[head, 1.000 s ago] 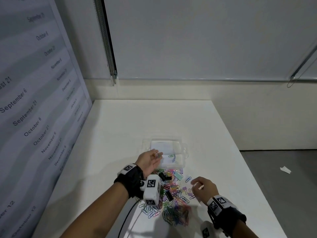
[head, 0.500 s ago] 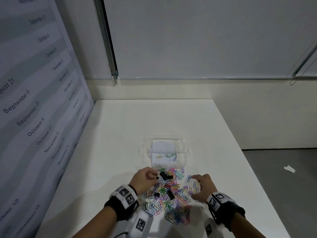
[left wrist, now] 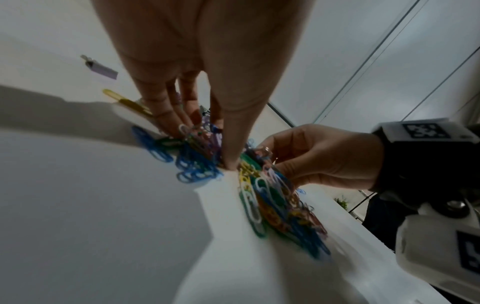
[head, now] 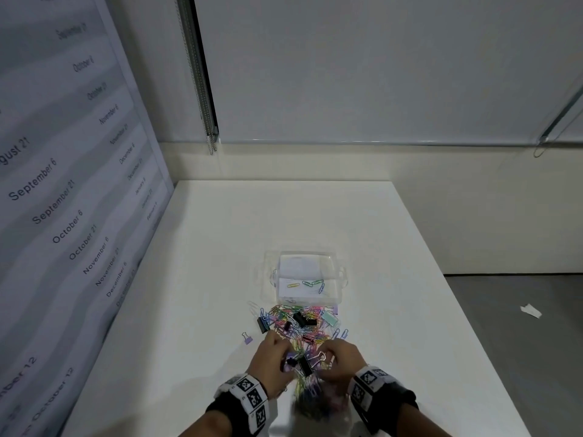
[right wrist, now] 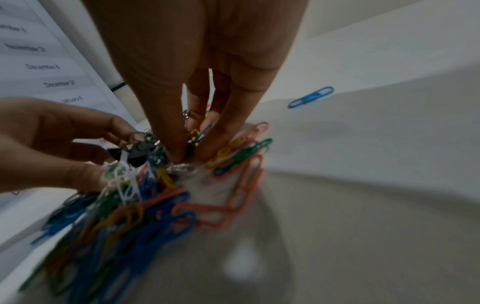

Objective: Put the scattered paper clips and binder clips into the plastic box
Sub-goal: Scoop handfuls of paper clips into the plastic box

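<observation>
Starting at the left, a lone lilac binder clip (head: 247, 339) sits on the white surface (head: 189, 310), apart from the heap. Next along, the left hand (head: 273, 361) digs into the near end of the pile of paper clips (head: 299, 323), fingers curled and pinching a bunch, thumb tip pressed down to the surface in the wrist view. Between the hands stands a black binder clip (head: 304, 364), wire handles up. The right hand (head: 342, 357) is curled too, fingertips pinching down into the tangle. Beyond the heap, the plastic box (head: 307, 277) waits open, only a few clips inside.

These wire clips look light and slick, and they hook into each other, so I'd expect a pinch to lift a dangling chain: better to scoop a bunch against the palm. The binder clips look stiffer and heavier; taking them by the body or the handles should hold firm.
</observation>
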The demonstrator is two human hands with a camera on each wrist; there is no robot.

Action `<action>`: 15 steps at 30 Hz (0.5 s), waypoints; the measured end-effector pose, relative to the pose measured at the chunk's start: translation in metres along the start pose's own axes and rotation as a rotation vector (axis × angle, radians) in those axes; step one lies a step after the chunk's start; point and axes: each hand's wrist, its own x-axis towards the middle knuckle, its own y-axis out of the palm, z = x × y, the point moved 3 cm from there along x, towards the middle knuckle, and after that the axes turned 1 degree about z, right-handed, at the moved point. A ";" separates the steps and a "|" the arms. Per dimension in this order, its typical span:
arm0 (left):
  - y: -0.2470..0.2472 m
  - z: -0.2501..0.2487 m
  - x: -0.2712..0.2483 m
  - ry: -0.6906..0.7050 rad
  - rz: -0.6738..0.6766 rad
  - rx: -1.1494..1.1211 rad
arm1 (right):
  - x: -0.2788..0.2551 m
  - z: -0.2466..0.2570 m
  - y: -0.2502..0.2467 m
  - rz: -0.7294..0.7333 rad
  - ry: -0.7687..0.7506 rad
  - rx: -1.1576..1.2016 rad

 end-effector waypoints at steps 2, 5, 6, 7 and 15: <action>-0.002 0.000 0.000 0.013 -0.020 -0.008 | -0.001 -0.002 0.000 -0.025 0.022 0.027; -0.010 0.003 0.001 -0.024 -0.061 -0.042 | -0.004 -0.004 -0.005 -0.088 0.062 0.077; -0.012 0.005 0.002 -0.042 -0.073 -0.097 | -0.005 -0.005 -0.008 -0.106 0.081 0.118; -0.014 0.008 0.002 -0.072 -0.072 -0.165 | -0.006 -0.005 -0.010 -0.115 0.097 0.166; -0.016 0.028 0.006 -0.385 -0.036 -1.007 | -0.005 -0.021 -0.024 -0.244 0.141 0.284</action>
